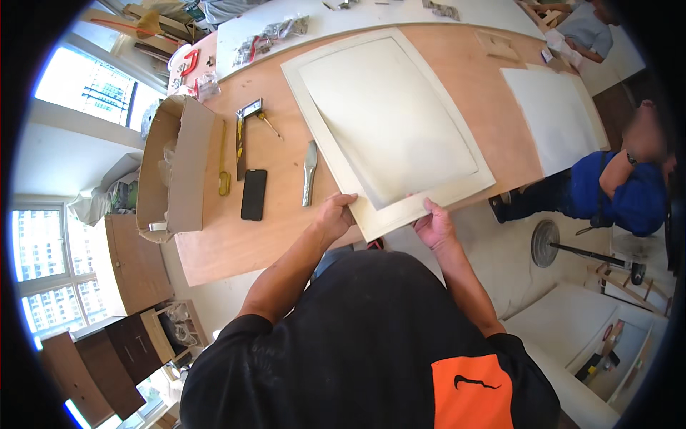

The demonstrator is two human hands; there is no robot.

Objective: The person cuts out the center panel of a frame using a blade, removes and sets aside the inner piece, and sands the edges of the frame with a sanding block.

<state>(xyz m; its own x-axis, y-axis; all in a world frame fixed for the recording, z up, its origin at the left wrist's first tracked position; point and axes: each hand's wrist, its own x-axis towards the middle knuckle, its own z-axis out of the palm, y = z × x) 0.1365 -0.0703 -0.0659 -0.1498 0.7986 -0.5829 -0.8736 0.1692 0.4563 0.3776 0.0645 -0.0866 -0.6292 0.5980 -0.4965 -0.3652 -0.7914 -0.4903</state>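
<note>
A cream rectangular panel with a raised frame and recessed middle, like a cabinet door (389, 107), lies slantwise over the wooden table. My left hand (336, 216) grips its near left corner, thumb on top and fingers underneath. Along the near edge, further right, my right hand (436, 226) pinches the panel the same way. Left of the panel lies a silver utility knife (309, 174). Beside that is a black phone (254, 194). Further off are a try square (241, 136), a small yellow-handled screwdriver (270, 124) and a narrow yellow tool (224, 179).
An open cardboard box (191, 168) stands at the table's left edge. Bagged hardware (282, 30) lies on a white board at the back. A white panel (554, 118) sits at the right. One person in blue (632, 200) is at the right; another in grey (587, 34) is beyond.
</note>
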